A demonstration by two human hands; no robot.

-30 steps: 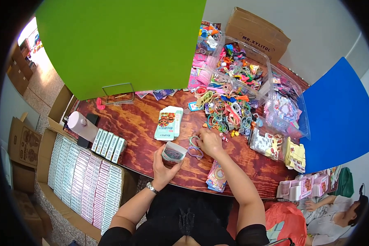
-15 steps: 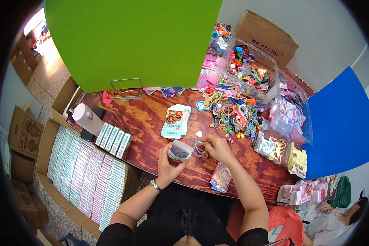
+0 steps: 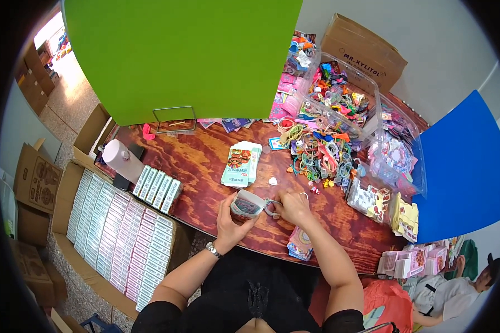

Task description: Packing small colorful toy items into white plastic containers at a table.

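My left hand [image 3: 230, 226], a watch on its wrist, is wrapped round a small open carton [image 3: 249, 204]. Its mouth faces up and printed contents show inside. Close by the carton's right side, my right hand [image 3: 292, 208] pinches a pale looped hair tie [image 3: 270, 208]; how many strands it holds I cannot make out. Beyond the carton lies a stack of flat green-and-white cartons [image 3: 240, 165]. A small white heart-shaped piece [image 3: 272, 181] rests near the right hand. Nearer to me, below that hand, is a small stack of printed cards [image 3: 300, 244].
A heap of colourful hair ties [image 3: 319, 155] spreads at the right, before clear plastic bins [image 3: 379, 119]. Several filled cartons [image 3: 156, 188] and a pink bottle [image 3: 121, 160] stand left. A large box of packed cartons [image 3: 61, 222] sits beside the table. Another person [image 3: 455, 294] is at far right.
My right hand has shifted slightly, and the hair tie is now nearer the carton's rim. My left hand keeps its hold. The person at far right has moved.
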